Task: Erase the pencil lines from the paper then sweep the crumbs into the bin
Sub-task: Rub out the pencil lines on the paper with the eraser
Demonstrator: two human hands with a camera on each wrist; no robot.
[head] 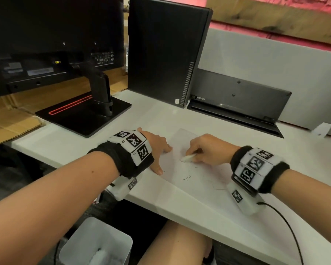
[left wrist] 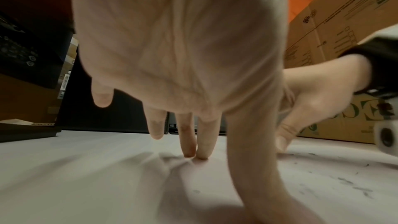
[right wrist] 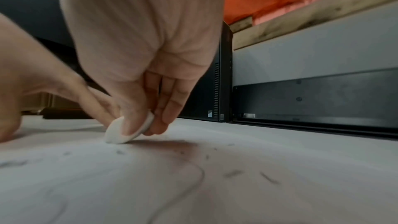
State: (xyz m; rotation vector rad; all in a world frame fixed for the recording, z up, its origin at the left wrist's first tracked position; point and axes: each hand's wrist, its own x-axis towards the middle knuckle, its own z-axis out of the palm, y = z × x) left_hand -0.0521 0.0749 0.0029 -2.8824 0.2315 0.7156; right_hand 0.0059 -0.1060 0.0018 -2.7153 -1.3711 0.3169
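A white sheet of paper point(head: 195, 178) lies on the white desk point(head: 180, 119), with faint pencil lines and dark eraser crumbs point(head: 187, 177) on it. My right hand point(head: 201, 150) pinches a white eraser point(head: 187, 158) and presses its tip on the paper; the right wrist view shows the eraser point(right wrist: 129, 129) between thumb and fingers, with crumbs point(right wrist: 269, 178) in front of it. My left hand point(head: 159, 150) lies flat on the paper's left part, fingers straight; its fingertips point(left wrist: 196, 152) press the sheet down. A translucent white bin point(head: 96, 243) stands on the floor below the desk's front edge.
A black monitor on a stand point(head: 88, 115) is at the back left, a black computer tower point(head: 164, 50) behind the paper, and a black tilted device point(head: 237, 104) at the back right. Cardboard point(head: 11, 115) lies far left. My knee point(head: 178, 243) is under the desk.
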